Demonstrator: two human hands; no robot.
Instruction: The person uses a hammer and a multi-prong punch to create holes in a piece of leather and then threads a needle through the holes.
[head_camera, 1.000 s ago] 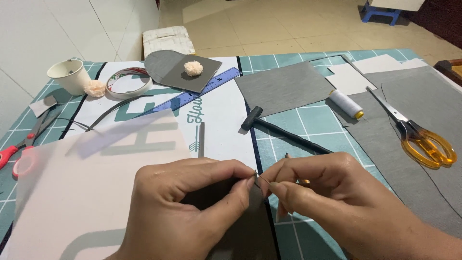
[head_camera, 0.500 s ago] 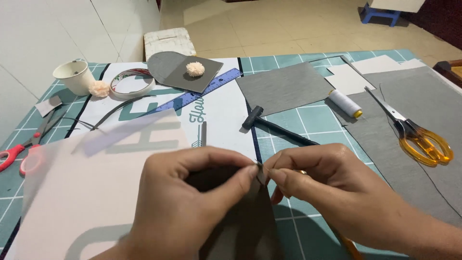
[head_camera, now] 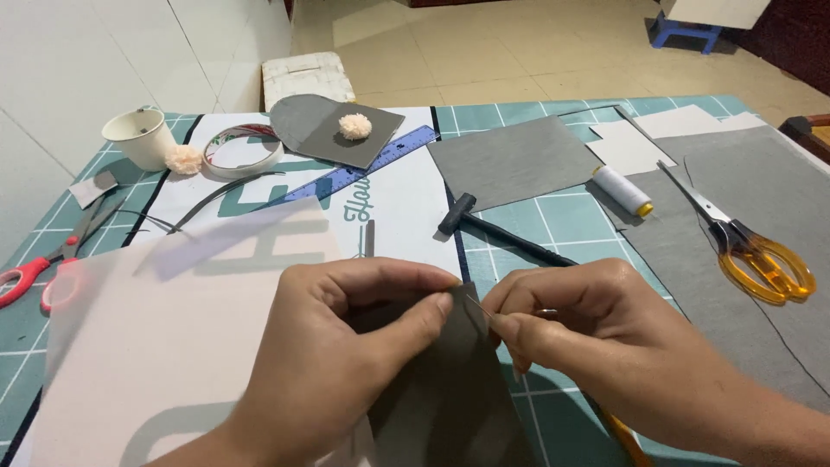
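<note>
The dark grey felt piece (head_camera: 450, 389) sat low at centre on the desk (head_camera: 553, 220), its top edge pinched between the thumb and forefinger of the left hand (head_camera: 346, 355). Just beside it, the right hand (head_camera: 588, 320) was closed on a thin needle (head_camera: 478, 308), tip touching the felt's upper edge. Both hands curled inward, knuckles up, fingertips nearly meeting. Behind them lay a black mallet (head_camera: 501, 235); farther right, a spool of white thread (head_camera: 622, 190) and orange-handled scissors (head_camera: 752, 251) rested on grey fabric. Red scissors (head_camera: 35, 277) lay far left.
</note>
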